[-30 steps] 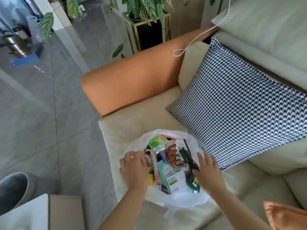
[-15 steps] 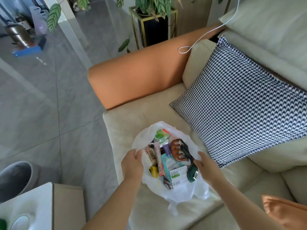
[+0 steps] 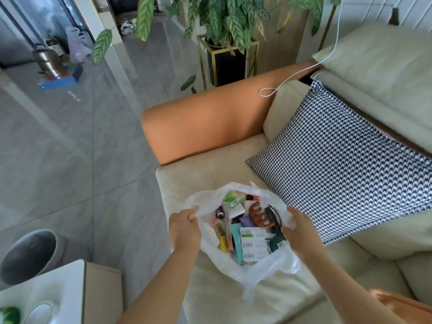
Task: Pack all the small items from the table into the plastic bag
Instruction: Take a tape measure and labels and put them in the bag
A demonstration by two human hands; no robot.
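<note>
A white translucent plastic bag (image 3: 264, 268) sits open on the beige sofa seat (image 3: 194, 181). Inside lie several small items: a green packet (image 3: 232, 198), a brown hair claw (image 3: 258, 213), a teal pack (image 3: 236, 235) and white labelled packets (image 3: 253, 245). My left hand (image 3: 184, 230) grips the bag's left rim with curled fingers. My right hand (image 3: 298, 232) holds the right rim, thumb and fingers folded over the plastic. The bag's lower part spreads loosely toward me.
A houndstooth cushion (image 3: 346, 164) leans right of the bag. The orange armrest (image 3: 205, 125) lies behind it, with a white cable (image 3: 294, 77) across. A white table corner (image 3: 46, 293) and grey bin (image 3: 30, 256) stand at lower left. A potted plant (image 3: 226, 31) stands beyond.
Both hands went from resting flat on the bag's contents to gripping its rim on either side. The bag's mouth has lifted and drawn in around the items.
</note>
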